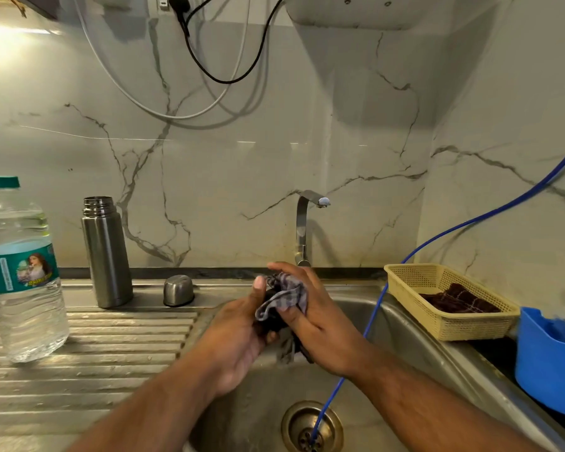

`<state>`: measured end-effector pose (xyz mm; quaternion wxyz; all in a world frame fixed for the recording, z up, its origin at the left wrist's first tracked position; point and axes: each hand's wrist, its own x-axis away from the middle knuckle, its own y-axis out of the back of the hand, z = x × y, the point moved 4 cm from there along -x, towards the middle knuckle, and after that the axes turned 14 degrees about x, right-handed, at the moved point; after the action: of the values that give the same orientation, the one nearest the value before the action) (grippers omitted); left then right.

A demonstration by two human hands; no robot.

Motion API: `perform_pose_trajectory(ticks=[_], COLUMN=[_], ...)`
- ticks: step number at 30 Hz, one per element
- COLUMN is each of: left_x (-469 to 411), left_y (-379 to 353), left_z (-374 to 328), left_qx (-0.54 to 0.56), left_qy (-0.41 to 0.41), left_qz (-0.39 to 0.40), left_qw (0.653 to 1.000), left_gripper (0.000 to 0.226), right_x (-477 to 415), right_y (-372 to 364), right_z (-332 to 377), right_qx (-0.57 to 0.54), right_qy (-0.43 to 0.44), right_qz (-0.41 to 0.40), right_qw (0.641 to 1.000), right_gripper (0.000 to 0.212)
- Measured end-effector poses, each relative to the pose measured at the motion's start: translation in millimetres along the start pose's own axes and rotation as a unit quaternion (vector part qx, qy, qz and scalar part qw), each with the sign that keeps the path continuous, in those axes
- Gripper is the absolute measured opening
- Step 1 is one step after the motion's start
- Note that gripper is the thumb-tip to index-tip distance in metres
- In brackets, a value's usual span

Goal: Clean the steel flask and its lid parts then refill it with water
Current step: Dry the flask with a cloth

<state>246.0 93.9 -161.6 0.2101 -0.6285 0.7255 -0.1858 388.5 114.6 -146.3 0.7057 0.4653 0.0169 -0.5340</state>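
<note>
Two hands: your left hand point(242, 334) and right hand point(317, 321) both grasp one grey checked cloth point(286, 295) | one open cylindrical steel flask point(106, 252) | one domed steel cap point(178, 290)

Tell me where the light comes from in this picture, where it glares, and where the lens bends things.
Head view: a bright, blown-out patch at the upper left suggests the light source; streaks of glare cross the glossy marble wall; the tap throws a soft shadow rightward; wide-angle bowing curves the wall corner on the right; the steel flask stays sharp.
</note>
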Motion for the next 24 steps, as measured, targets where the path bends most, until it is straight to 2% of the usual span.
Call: perform_pose_trajectory(ticks=[1,4,6,8,11,14,18,20,24], left_x=[0.3,-1.2,-2.2,-1.9,0.6,1.9,-1.4,-2.8,0.6], left_y=[-0.6,0.0,1.8,3.1,3.2,3.9,7.4,9.5,3.1], left_z=[0.4,0.5,2.8,4.1,0.1,-8.8,-17.4,-17.5,-15.9], left_qx=[0.019,0.084,0.078,0.038,-0.066,-0.173,-0.324,-0.329,-0.280], left_qy=[0.000,0.017,0.028,0.020,-0.029,-0.115,-0.177,-0.179,-0.201], left_qz=[-0.006,0.004,0.008,0.006,0.019,0.020,0.020,0.018,-0.001], left_qw=[1.000,0.996,0.997,0.999,0.997,0.978,0.929,0.927,0.939], left_gripper=[0.044,0.033,0.038,0.041,0.042,0.047,0.047,0.049,0.050], right_x=[-1.3,-4.8,-4.1,-3.6,-4.9,-4.3,-3.8,-4.1,-5.2], right_y=[-1.3,10.1,15.0,14.9,12.6,11.3,5.4,3.1,9.8], right_z=[-0.5,-6.1,-10.4,-10.1,-3.3,-0.8,-10.4,-10.4,-3.0], right_qx=[0.021,0.033,0.073,0.114,0.075,-0.024,-0.043,-0.020,0.052], right_qy=[0.018,0.000,0.001,0.011,-0.013,-0.122,-0.229,-0.244,-0.182], right_qz=[-0.004,-0.041,-0.044,-0.058,-0.091,-0.099,-0.018,-0.015,-0.085], right_qw=[1.000,0.999,0.996,0.992,0.993,0.987,0.972,0.969,0.978], right_gripper=[0.045,0.044,0.037,0.028,0.023,0.028,0.042,0.050,0.054])
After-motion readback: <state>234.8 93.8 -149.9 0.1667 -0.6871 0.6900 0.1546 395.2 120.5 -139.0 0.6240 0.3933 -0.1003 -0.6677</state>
